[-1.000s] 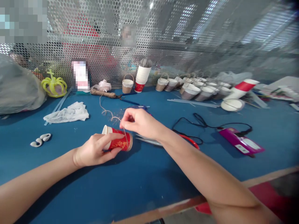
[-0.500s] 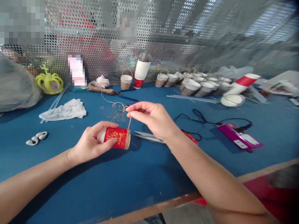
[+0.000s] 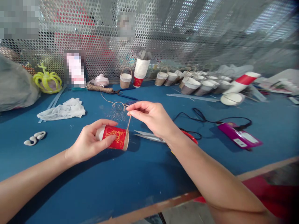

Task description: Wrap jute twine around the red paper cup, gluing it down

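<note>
My left hand (image 3: 93, 140) is wrapped round a red paper cup (image 3: 113, 137) with gold lettering, held on its side just over the table. Twine is wound about the cup's right-hand end. Between thumb and fingertips, my right hand (image 3: 149, 116) pinches the twine (image 3: 129, 121), which runs taut down to the cup. From those fingers the twine curls back loosely to a twine roll (image 3: 100, 88) near the mesh. Scissors (image 3: 149, 136) with red handles lie beneath my right wrist, partly hidden by it.
Small basket-like cups (image 3: 190, 84) with handles crowd the back right, beside a cup stack (image 3: 142, 68). A purple box (image 3: 240, 135) with a black cable lies to the right. Crumpled white cloth (image 3: 63, 110) and white clips (image 3: 35, 138) are at left. Perforated metal (image 3: 105, 18) bounds the back.
The cup has turned slightly in my left hand and shifted a little to the left. My right hand keeps its pinch on the twine, nearly in the same spot.
</note>
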### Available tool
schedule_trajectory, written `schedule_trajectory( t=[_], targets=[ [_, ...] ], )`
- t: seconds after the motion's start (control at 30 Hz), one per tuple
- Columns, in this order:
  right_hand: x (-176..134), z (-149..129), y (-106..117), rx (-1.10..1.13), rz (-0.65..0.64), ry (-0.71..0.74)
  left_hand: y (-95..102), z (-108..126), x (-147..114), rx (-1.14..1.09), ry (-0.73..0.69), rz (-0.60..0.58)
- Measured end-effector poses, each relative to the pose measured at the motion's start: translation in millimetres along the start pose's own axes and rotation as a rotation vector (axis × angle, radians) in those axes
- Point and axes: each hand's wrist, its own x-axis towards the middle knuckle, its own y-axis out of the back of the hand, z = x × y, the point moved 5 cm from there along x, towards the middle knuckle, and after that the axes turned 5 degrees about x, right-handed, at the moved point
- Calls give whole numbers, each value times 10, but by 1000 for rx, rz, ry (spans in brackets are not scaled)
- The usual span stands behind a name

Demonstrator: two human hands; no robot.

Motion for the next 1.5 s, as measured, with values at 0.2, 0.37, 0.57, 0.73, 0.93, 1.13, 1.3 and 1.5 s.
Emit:
schedule_trajectory(
  t=[0.2,0.37,0.57,0.73,0.93,1.13,1.3,1.5],
  targets=[
    [-13,-2,-19,-39,-16,-14,13,-16,-50,92,-97,-22],
    [-8,11,-38,-51,-44,-17,23,-20,-86,160,-133,-25],
    [-16,39,-73,-52,-70,-36,9,42,-107,219,-231,-20],
    [-23,67,-90,-56,-86,-57,20,104,-120,280,-324,11],
    [-23,87,-128,-14,-122,-112,19,184,-135,324,-414,27],
    [-43,92,-154,-17,-129,-189,16,246,-148,367,-476,80],
    [-43,112,-184,9,-155,-207,22,256,-166,388,-486,69],
    [-47,136,-211,18,-190,-250,21,277,-178,392,-521,58]
  ],
)
